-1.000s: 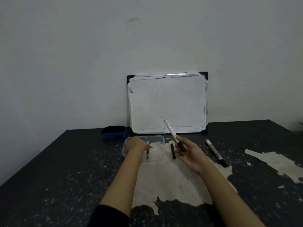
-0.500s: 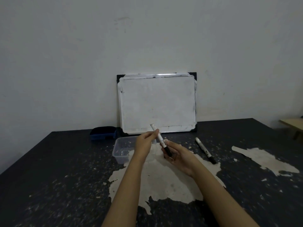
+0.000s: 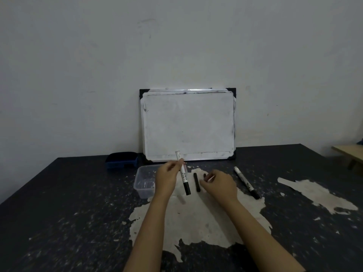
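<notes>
Close by, the dark bench [image 3: 59, 222] has lots of bare room. The left hand [image 3: 167, 178] pinches a white marker [image 3: 184, 177], black end down, above it. The right hand [image 3: 219, 186] is curled beside a black pen piece [image 3: 197, 182]; I cannot tell if it holds anything. A clear box [image 3: 143, 186] sits just left. The whiteboard [image 3: 188, 124] leans at the far edge.

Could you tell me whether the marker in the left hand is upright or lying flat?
Nearly upright: the left hand pinches the marker near its white top, black end pointing down, slightly tilted.
</notes>
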Tool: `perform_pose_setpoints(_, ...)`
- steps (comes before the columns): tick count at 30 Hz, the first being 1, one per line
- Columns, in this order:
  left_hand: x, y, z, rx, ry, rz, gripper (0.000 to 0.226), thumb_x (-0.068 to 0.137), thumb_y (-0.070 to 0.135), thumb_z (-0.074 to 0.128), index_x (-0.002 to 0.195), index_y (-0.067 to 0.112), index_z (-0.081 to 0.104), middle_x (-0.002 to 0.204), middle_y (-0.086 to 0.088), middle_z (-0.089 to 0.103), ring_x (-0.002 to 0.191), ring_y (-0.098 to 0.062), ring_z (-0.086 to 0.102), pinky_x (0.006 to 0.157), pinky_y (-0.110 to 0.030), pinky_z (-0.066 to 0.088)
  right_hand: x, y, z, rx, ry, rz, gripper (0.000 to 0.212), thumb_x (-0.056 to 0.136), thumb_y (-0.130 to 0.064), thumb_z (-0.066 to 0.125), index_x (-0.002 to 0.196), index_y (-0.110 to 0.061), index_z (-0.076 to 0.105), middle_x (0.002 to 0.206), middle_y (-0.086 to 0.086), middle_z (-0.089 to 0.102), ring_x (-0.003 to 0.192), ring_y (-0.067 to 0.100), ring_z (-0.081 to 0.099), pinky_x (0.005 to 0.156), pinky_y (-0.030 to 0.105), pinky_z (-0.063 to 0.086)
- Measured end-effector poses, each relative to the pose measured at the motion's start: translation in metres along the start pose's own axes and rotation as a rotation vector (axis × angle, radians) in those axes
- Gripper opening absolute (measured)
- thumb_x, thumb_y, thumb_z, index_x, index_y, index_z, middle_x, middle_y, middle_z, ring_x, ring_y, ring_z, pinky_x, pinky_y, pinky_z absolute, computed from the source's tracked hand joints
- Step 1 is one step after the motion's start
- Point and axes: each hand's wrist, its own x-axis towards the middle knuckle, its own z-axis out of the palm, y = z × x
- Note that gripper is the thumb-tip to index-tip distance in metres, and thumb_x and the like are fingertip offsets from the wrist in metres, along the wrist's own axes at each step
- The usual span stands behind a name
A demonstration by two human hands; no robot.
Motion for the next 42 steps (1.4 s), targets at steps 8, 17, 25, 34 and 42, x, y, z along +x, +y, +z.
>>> perform_pose_setpoints(8, 0.003, 0.001, 0.0, -0.014, -0.036, 0.003, 0.03, 0.093, 0.035, 0.059, 0.102, 0.012, 0.075, 0.098, -0.001, 0.073, 0.092, -0.01, 0.064, 0.072, -0.018, 0.045, 0.005, 0.012, -0.001, -0.064, 0.031, 0.075, 0.017, 0.074, -0.041, 0.072, 0.076, -0.024, 0.069, 0.078, -0.006, 0.072, 0.078, 0.015, 0.067, 0.075, 0.034, 0.058)
perform_pose_setpoints(17, 0.0, 0.01, -0.004, -0.004, -0.205, -0.023, 0.027, 0.094, 0.037, 0.055, 0.099, 0.02, 0.076, 0.086, 0.008, 0.069, 0.076, -0.002, 0.059, 0.065, -0.019, 0.041, 0.021, -0.002, -0.048, 0.576, -0.013, 0.135, 0.014, 0.083, -0.023, 0.074, 0.09, -0.012, 0.07, 0.082, 0.003, 0.07, 0.062, 0.014, 0.058, 0.051, 0.023, 0.044)
perform_pose_setpoints(25, -0.005, 0.013, -0.004, 0.022, -0.276, 0.008, 0.025, 0.094, 0.038, 0.055, 0.099, 0.025, 0.076, 0.096, 0.004, 0.072, 0.089, 0.001, 0.061, 0.074, -0.013, 0.044, 0.026, -0.023, -0.073, 0.891, -0.192, 0.038, 0.01, 0.089, -0.012, 0.07, 0.099, -0.009, 0.073, 0.083, 0.004, 0.068, 0.05, 0.009, 0.043, 0.053, 0.024, 0.041)
perform_pose_setpoints(34, -0.008, 0.016, -0.007, 0.065, -0.294, 0.041, 0.029, 0.095, 0.037, 0.055, 0.071, 0.032, 0.072, 0.099, -0.006, 0.072, 0.085, -0.007, 0.06, 0.071, -0.019, 0.041, 0.031, -0.021, -0.077, 0.821, -0.171, -0.026, 0.011, 0.088, -0.014, 0.068, 0.095, -0.008, 0.074, 0.083, 0.004, 0.069, 0.059, 0.012, 0.046, 0.061, 0.029, 0.044)
perform_pose_setpoints(42, -0.007, 0.015, -0.008, 0.094, -0.295, 0.074, 0.034, 0.095, 0.035, 0.056, 0.062, 0.034, 0.066, 0.084, 0.004, 0.066, 0.075, -0.004, 0.056, 0.064, -0.014, 0.04, 0.031, -0.022, -0.085, 0.731, -0.265, -0.07, 0.007, 0.087, -0.01, 0.068, 0.081, -0.011, 0.072, 0.072, -0.002, 0.066, 0.06, 0.011, 0.048, 0.062, 0.027, 0.043)
